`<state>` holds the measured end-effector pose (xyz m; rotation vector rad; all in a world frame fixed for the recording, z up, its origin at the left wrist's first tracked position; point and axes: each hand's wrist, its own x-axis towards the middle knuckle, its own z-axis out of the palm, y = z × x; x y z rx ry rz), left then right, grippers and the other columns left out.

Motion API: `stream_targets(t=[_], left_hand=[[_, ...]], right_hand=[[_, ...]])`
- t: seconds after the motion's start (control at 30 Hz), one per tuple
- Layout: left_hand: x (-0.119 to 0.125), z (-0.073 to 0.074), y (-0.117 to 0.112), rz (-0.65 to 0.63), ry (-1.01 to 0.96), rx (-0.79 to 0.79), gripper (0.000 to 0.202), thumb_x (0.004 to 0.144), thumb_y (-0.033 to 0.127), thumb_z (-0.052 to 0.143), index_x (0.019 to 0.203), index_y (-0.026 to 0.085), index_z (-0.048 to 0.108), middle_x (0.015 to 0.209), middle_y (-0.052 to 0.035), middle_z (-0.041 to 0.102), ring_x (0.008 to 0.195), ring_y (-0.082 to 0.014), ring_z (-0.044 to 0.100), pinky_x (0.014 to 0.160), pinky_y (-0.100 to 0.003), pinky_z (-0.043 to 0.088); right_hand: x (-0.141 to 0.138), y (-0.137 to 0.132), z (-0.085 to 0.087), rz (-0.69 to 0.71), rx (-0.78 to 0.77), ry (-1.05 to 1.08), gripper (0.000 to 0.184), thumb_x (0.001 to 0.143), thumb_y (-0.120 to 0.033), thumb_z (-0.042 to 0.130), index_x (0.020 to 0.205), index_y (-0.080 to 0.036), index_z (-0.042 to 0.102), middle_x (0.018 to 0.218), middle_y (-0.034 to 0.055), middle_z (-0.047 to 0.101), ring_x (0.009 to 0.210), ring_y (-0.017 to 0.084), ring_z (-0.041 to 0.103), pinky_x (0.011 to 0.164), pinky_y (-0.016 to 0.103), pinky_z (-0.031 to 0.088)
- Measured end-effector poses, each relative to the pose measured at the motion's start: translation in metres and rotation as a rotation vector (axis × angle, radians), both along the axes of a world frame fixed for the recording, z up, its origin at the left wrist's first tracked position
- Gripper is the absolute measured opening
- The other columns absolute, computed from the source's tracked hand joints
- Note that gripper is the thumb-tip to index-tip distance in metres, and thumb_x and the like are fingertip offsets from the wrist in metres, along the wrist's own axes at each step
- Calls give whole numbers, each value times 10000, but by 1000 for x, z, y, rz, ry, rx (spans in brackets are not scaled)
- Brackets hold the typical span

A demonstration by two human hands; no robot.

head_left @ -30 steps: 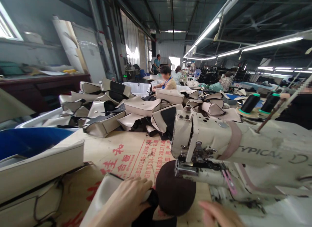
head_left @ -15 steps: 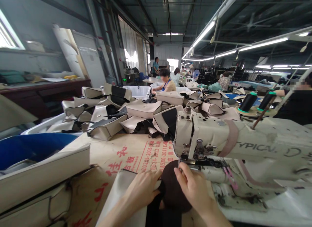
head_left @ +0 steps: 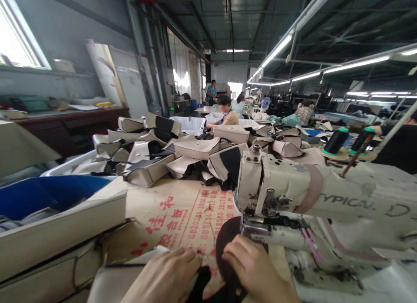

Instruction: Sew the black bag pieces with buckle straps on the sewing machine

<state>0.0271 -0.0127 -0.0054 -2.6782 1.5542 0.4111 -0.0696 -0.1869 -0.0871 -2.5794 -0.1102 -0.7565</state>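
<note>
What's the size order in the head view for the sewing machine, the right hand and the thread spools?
1. Sewing machine, clearly largest.
2. Right hand, though it looks big partly because it's so near the camera.
3. Thread spools, smallest; the two look alike, so I won't rank them against each other.
</note>
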Motion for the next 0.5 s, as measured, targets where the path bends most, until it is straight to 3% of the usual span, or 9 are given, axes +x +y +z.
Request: stream_targets(t=[0.1, 0.17, 0.23, 0.3, 0.37, 0.5], left_hand=[[16, 42, -30, -70, -161, -171, 220, 720, 208, 448, 861, 243, 614, 839, -38, 642, 806, -231, 592, 696, -338, 439], [28, 63, -53, -124, -253, -230, 191, 723, 192, 454, 831, 208, 611, 802, -55, 629, 782, -232, 592, 676, -333, 429], [37, 74, -77, -157, -298, -241, 170, 714, 182, 467, 811, 186, 608, 805, -70, 629, 796, -242, 594, 688, -338, 429], [41, 73, -96, -174, -306, -226, 173, 706, 167, 471, 811, 184, 608, 818, -72, 635, 815, -245, 598, 696, -334, 433], [41, 64, -103, -202, -300, -218, 207, 697, 135, 459, 835, 183, 605, 831, -70, 639, 826, -240, 599, 696, -321, 436], [49, 51, -71, -230, -217, -178, 187, 686, 141, 462, 794, 194, 606, 813, -47, 640, 791, -219, 597, 670, -302, 425]], right_hand=[[8, -19, 19, -65, 200, -207, 168, 885, -274, 442, 874, -196, 591, 777, 6, 612, 714, 98, 580, 672, 197, 462], [15, -23, 26, -212, 266, -379, 145, 871, -247, 471, 882, -178, 598, 788, 14, 641, 705, 88, 595, 664, 175, 452], [25, -18, 27, -415, 288, -517, 141, 860, -232, 490, 881, -155, 605, 780, 33, 659, 654, 93, 604, 618, 175, 444], [35, -9, 25, -577, 296, -586, 158, 854, -245, 500, 858, -134, 612, 722, 47, 658, 580, 103, 595, 559, 184, 428], [41, -2, 24, -630, 315, -557, 192, 865, -260, 473, 824, -130, 610, 624, 35, 627, 505, 103, 565, 499, 189, 397], [33, 1, 17, -525, 380, -382, 235, 879, -280, 429, 750, -162, 585, 552, -3, 568, 462, 86, 527, 454, 178, 364]])
